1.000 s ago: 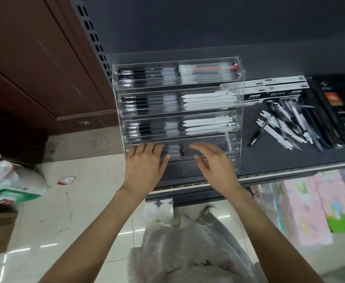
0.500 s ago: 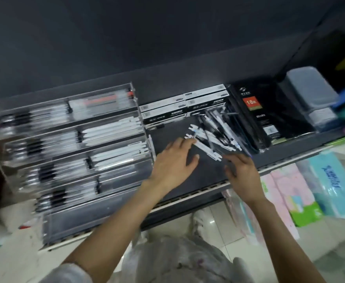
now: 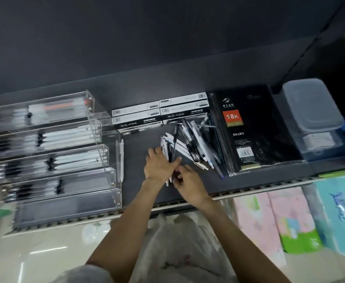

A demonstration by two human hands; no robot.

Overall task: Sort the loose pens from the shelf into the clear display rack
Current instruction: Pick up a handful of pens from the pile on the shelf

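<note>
ok counting: one clear acrylic display rack [image 3: 106, 127] with five stepped tiers, four black-and-white pen boxes [image 3: 161, 113] stacked two by two, one black shrink-wrapped diary [image 3: 255, 127], two white pens [image 3: 120, 158] lying beside the rack, two hands [image 3: 159, 166] in the loose pen pile [image 3: 190, 144], too jumbled to count

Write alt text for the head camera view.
Both bare hands, left hand and right hand, gather a few loose black and white pens from a scattered pile on the dark shelf. A tiered clear acrylic display rack stands to the left, a black diary to the right.
</note>
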